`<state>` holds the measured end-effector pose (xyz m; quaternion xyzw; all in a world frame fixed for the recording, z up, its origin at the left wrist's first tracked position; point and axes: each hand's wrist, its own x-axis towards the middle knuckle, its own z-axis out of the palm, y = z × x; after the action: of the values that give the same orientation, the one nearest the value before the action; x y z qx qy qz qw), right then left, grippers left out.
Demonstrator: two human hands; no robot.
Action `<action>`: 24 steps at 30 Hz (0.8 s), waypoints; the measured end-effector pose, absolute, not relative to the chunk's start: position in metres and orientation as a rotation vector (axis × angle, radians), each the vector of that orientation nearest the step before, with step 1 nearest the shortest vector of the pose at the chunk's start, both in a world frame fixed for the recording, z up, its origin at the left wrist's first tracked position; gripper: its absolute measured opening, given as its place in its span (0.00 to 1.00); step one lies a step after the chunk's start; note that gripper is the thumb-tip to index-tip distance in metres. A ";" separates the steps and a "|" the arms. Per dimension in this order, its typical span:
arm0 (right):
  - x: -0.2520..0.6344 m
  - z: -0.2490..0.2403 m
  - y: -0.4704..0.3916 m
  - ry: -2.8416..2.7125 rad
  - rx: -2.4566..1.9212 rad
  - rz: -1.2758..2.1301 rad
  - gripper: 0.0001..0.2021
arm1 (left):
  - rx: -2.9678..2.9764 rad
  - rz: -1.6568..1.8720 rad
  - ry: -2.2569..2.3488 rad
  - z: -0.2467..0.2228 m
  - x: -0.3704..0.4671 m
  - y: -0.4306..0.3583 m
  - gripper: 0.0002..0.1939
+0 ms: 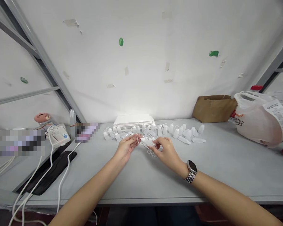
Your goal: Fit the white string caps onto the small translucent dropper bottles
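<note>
A small translucent plastic bottle [148,142] with a white cap lies sideways between my hands above the desk. My right hand [166,152] pinches its base end between thumb and fingers. At the cap end, the fingertips of my left hand [126,147] are pressed together around the white cord near the cap; the exact hold is too small to make out. Loose white cord [151,153] hangs below the bottle. Just beyond my hands, several similar bottles [176,133] stand or lie in a loose row, some with cord loops on their caps.
A stack of white sheets or boxes [133,121] sits against the wall. On the right are a cardboard box [213,110] and a plastic bag [259,121]. Cables [68,166], a phone [86,131] and a white power strip [58,135] occupy the left side of the grey desk [226,166].
</note>
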<state>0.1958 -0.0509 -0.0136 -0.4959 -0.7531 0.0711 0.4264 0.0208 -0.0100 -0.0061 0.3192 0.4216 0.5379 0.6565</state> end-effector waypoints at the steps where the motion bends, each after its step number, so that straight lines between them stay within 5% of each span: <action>1: 0.196 -0.013 -0.051 -1.884 -1.239 0.177 0.08 | 0.736 1.232 0.959 -0.006 0.022 -0.011 0.05; 24: 0.199 -0.012 -0.049 -1.925 -1.211 0.155 0.07 | 0.917 1.262 0.993 -0.004 0.024 -0.015 0.12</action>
<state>0.1987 -0.0491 -0.0117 -0.4827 -0.7671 0.0618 0.4180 0.0242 -0.0150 -0.0043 0.3958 0.4287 0.5449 0.6022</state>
